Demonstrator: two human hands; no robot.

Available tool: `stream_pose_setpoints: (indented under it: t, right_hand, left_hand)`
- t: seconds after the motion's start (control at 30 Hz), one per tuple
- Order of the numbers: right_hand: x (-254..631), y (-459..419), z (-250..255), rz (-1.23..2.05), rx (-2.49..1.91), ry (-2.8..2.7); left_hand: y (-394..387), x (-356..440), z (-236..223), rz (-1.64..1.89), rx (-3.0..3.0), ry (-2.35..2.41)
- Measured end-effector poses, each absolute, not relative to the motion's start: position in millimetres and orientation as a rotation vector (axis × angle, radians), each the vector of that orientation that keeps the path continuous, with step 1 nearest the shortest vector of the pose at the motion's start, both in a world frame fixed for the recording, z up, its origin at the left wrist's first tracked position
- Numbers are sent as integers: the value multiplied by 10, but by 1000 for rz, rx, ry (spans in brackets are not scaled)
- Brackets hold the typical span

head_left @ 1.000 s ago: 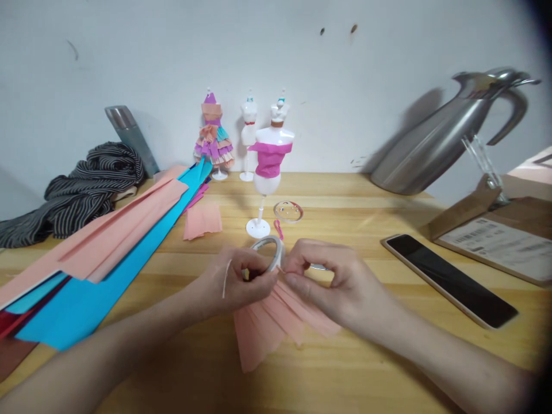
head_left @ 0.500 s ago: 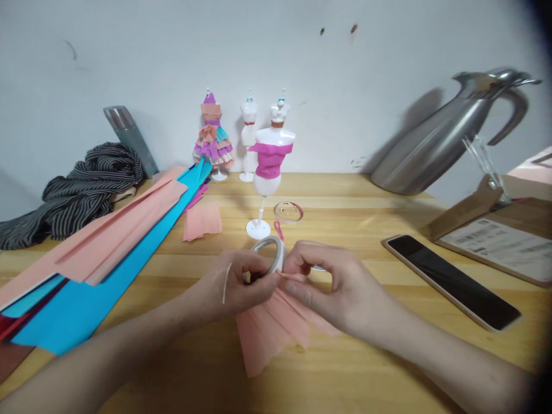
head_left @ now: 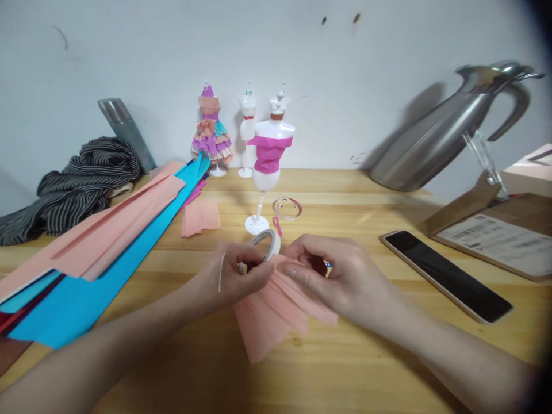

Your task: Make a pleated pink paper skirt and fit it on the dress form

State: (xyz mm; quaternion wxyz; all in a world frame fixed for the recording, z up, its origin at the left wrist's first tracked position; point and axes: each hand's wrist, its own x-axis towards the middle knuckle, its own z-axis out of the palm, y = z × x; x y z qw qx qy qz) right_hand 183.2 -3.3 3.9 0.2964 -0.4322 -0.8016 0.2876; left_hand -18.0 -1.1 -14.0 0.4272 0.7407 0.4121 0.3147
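Observation:
Pleated peach crepe paper [head_left: 276, 310] fans downward above the wooden table, gathered at its top edge. My left hand [head_left: 237, 270] is closed on a roll of white tape [head_left: 272, 244] and pinches the left end of the gathered edge; a thin white strip lies across the back of this hand. Close beside it, my right hand [head_left: 330, 273] pinches the same paper between thumb and fingers. Just behind the roll stands a white mini mannequin [head_left: 264, 181] wrapped in magenta paper [head_left: 268, 155]. A folded peach piece [head_left: 200, 218] rests to its left.
Peach and blue crepe sheets [head_left: 112, 230] stretch along the left beside a striped cloth [head_left: 86, 178]. Two smaller mannequins, one in a ruffled dress [head_left: 211, 132], stand by the wall. A phone [head_left: 448, 276], a cardboard box [head_left: 495, 236] and a steel jug [head_left: 448, 126] are at right.
The view has shifted slightly. The tape roll has tilted a little to the left, and the paper's gathered top edge shows more between my hands. Both hands keep their hold.

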Motion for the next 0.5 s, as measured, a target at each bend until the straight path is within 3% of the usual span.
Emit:
stream_pose_setpoints:
  t: [0.23,0.5]
  right_hand:
    - [1973,142,110,1247,-1272,-2145]
    - [2099,168,172,894,-1334,-2568]
  left_hand:
    - [59,-225,-115,829,1733,1079]
    - [117,-217,-155,924,1643,1113]
